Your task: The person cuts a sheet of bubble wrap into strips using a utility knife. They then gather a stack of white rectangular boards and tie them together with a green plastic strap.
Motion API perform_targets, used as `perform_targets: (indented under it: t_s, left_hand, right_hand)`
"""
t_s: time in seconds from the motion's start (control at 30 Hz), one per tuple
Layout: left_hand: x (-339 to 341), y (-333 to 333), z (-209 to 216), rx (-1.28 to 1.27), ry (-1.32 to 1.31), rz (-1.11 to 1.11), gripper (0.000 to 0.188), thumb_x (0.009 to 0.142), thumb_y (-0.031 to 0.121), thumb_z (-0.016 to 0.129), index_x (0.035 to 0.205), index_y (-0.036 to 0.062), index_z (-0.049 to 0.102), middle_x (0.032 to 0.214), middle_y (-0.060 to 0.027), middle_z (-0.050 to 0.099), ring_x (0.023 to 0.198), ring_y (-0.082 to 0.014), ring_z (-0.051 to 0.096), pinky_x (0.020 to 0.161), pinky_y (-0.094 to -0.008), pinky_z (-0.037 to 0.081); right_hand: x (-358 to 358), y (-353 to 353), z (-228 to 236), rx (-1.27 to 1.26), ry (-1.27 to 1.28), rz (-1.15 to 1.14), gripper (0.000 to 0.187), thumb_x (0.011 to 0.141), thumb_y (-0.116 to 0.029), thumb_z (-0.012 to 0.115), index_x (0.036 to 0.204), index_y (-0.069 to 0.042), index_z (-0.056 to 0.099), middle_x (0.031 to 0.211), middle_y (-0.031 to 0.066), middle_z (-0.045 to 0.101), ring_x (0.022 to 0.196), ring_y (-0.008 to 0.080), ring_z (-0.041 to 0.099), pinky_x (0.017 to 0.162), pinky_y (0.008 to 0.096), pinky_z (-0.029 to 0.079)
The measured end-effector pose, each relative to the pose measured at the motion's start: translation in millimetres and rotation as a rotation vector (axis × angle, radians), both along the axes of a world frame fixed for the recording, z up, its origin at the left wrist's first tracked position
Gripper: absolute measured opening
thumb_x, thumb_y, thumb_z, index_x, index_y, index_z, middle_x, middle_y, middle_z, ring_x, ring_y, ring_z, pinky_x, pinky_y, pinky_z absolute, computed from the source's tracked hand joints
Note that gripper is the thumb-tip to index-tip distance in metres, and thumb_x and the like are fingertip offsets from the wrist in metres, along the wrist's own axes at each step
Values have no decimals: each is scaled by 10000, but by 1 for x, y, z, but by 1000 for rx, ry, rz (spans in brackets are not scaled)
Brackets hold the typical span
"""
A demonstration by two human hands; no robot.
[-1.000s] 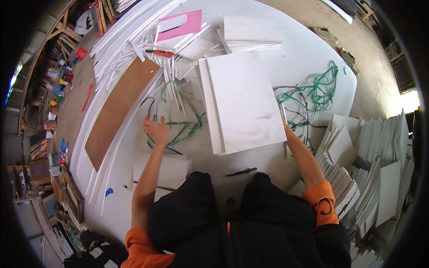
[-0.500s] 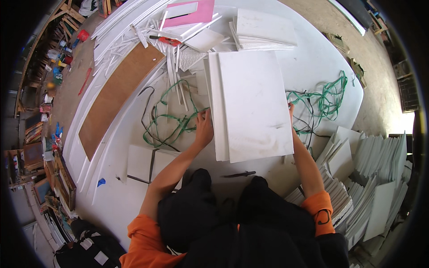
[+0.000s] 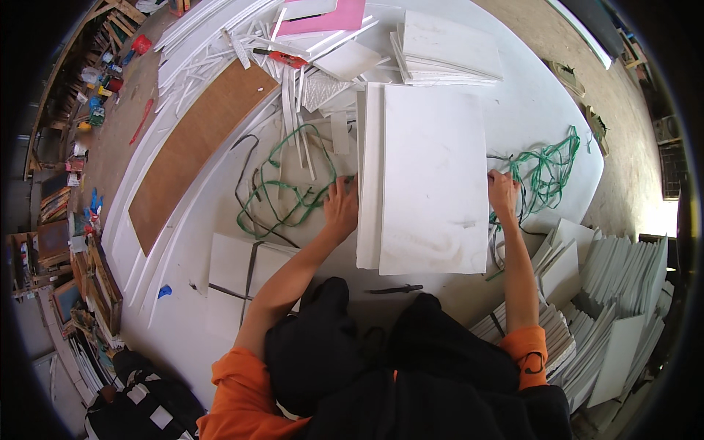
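A stack of white rectangular boards (image 3: 434, 180) stands before my knees, its top sheet smudged near the front edge. At its left side my left hand (image 3: 341, 210) is closed, with the green strap (image 3: 299, 208) running to its curled fingers. My right hand (image 3: 504, 196) is just off the stack's right side, fingers closed at a tangle of green strap (image 3: 546, 176). The stack hides part of the left fingertips. Dark strap lies mixed with the green on both sides.
A brown curved-looking panel (image 3: 198, 161), white offcut strips and a red cutter (image 3: 287, 59) lie left and far. Another board stack (image 3: 451, 48) stands behind. A dark strip (image 3: 394, 289) lies near my knees. Many boards (image 3: 623, 271) lean at the right.
My right hand has moved out from the stack's right edge and shows fully. My left hand stays by the left side. The whole view has shifted slightly.
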State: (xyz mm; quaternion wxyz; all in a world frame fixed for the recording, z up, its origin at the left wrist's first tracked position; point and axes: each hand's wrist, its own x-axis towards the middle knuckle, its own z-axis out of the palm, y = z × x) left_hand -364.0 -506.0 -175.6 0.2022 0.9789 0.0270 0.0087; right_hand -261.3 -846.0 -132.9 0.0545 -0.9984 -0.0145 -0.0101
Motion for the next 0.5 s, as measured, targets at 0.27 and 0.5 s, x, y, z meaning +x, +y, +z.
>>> perform_targets:
  t_s: [0.27,0.5]
  left_hand:
    - [-3,18,1,255,-199,-63,568,679,196,637,1213,181,442,1013,-62,407,908,-238,414,748,-380,333]
    - [24,19,5,242,-290,-175,366,677,173,626,1001,55,501,1011,-71,410,947,-234,405,812,-447,274]
  right_hand:
    - [-17,-43,25,-98,-91,-209,157,753,-125,490,803,-128,638,855,41,598,979,223,445,800,465,287]
    - [-47,-13,0,-349,-259,-71,452,719,-222,527,1148,-94,465,1273,60,355,1152,241,320,842,421,301]
